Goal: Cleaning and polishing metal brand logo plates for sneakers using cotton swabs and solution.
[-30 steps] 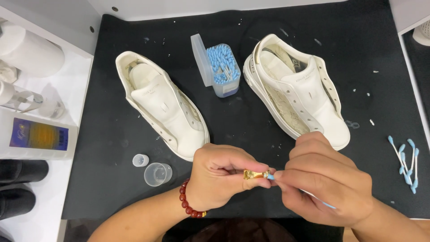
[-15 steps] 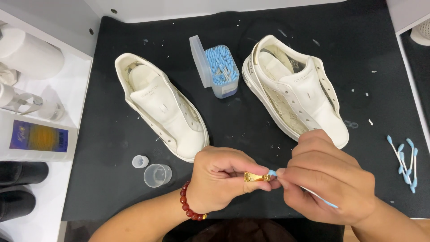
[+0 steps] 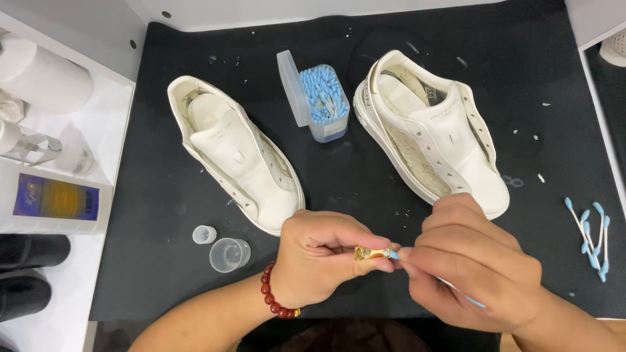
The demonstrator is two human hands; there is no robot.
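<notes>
Far left, off the black mat (image 3: 163, 274): white shelf with a flat box (image 3: 52, 199) bearing a purple-and-yellow panel. On the mat, two small clear cups (image 3: 228, 254), near the left hand. Left white shoe (image 3: 238, 160), unlaced, tongue up. Left hand (image 3: 323, 257), closed, pinches a small gold metal piece (image 3: 368, 253) at fingertip level, steadying it. Behind, an open box of blue cotton swabs (image 3: 323, 98), lid up for reach. Right hand (image 3: 476, 267), closed on a blue-tipped swab (image 3: 466, 298), tip touching the gold piece. Right white shoe (image 3: 430, 130). Far right, loose swabs (image 3: 590, 238) lie apart on the surface.
</notes>
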